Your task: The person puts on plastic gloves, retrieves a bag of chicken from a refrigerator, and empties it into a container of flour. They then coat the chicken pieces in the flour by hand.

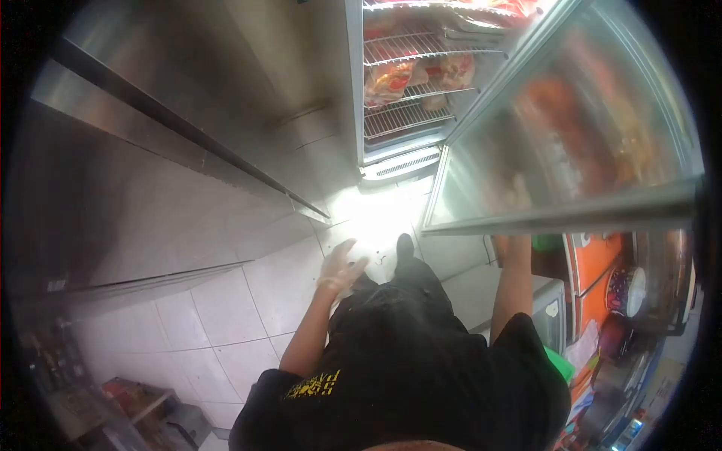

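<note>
My left hand [340, 269] hangs above the tiled floor, left of my legs, fingers apart and empty, slightly blurred. The right arm reaches up to the swung-out glass door [481, 173] of an upright fridge. Through the glass my right hand [517, 197] shows only faintly, next to the door's lower frame; its fingers are smeared and its grip is unclear. The fridge [402, 161] stands ahead with wire shelves [410, 119]. Bags with red and orange print [389, 81] lie on those shelves.
A large metal panel [173, 177] runs along the left. At right, below the door, are a grey cabinet [474, 293], orange drawers [594, 263] and a patterned round container [626, 292]. Shelving with boxes [128, 398] stands at lower left. Bright light falls on floor tiles [252, 297].
</note>
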The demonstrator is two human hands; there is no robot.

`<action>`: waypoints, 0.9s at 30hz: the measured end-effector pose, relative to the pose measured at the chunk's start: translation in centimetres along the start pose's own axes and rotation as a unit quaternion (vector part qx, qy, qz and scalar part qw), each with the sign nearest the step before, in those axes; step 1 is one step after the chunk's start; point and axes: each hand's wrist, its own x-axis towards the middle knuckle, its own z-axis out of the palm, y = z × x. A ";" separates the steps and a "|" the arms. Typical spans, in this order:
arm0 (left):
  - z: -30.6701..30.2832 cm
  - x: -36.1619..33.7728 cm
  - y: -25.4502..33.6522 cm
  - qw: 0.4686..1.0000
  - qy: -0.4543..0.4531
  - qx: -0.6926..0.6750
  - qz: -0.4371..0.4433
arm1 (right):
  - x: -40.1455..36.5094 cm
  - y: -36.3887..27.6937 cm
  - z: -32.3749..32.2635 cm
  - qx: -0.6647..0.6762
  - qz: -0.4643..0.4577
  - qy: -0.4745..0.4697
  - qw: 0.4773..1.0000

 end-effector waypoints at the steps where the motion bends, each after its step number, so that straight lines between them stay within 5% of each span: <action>1: 0.4 -1.2 -3.4 0.999 -0.022 0.013 -0.033 | 0.8 -1.4 -0.7 -0.006 -0.021 0.016 1.000; 6: 1.4 -5.2 -13.0 0.967 -0.142 0.094 -0.189 | 6.1 -9.0 -5.6 -0.082 -0.115 0.106 0.984; 11: 1.4 -2.7 -11.2 0.946 -0.200 0.053 -0.249 | 11.3 -8.7 -13.2 -0.336 -0.138 0.230 0.903; 13: 2.1 -1.3 -10.6 0.942 -0.197 0.017 -0.271 | 12.0 -5.6 -16.9 -0.548 -0.116 0.249 0.790; 14: 4.1 -1.3 -14.0 0.965 -0.158 0.018 -0.211 | 11.7 -3.6 -18.5 -0.674 -0.097 0.227 0.697; 16: 4.3 -0.1 -11.5 0.937 -0.163 -0.045 -0.306 | 10.1 2.0 -20.9 -0.891 -0.063 0.093 0.441; 18: 4.9 0.1 -10.6 0.915 -0.154 -0.081 -0.363 | 7.8 8.8 -20.8 -0.943 -0.030 -0.106 0.313; 19: 5.4 -0.1 -11.0 0.914 -0.142 -0.087 -0.370 | 6.9 11.7 -18.1 -0.915 0.050 -0.182 0.357; 20: 5.6 -0.4 -10.7 0.906 -0.137 -0.107 -0.386 | 7.0 17.4 -19.1 -0.880 -0.060 -0.300 0.364; 21: 5.8 -0.6 -9.9 0.897 -0.128 -0.129 -0.402 | 6.5 21.2 -15.4 -0.759 0.029 -0.316 0.568; 22: 5.6 -0.7 -8.9 0.890 -0.126 -0.128 -0.418 | 5.9 24.8 -11.5 -0.467 0.168 -0.282 0.821; 23: 5.3 -0.9 -7.6 0.883 -0.123 -0.129 -0.434 | 5.2 28.3 -7.4 -0.249 0.248 -0.232 0.907; 24: 4.9 -1.1 -5.6 0.875 -0.096 -0.148 -0.451 | 6.0 31.3 -2.3 -0.258 0.294 -0.268 0.880; 25: 4.5 -1.5 -3.5 0.865 -0.068 -0.166 -0.469 | 6.9 32.3 5.1 -0.537 0.210 -0.401 0.712; 27: 4.6 -2.8 -2.6 0.835 -0.038 -0.214 -0.505 | 7.2 36.0 13.8 -0.528 -0.039 -0.496 0.688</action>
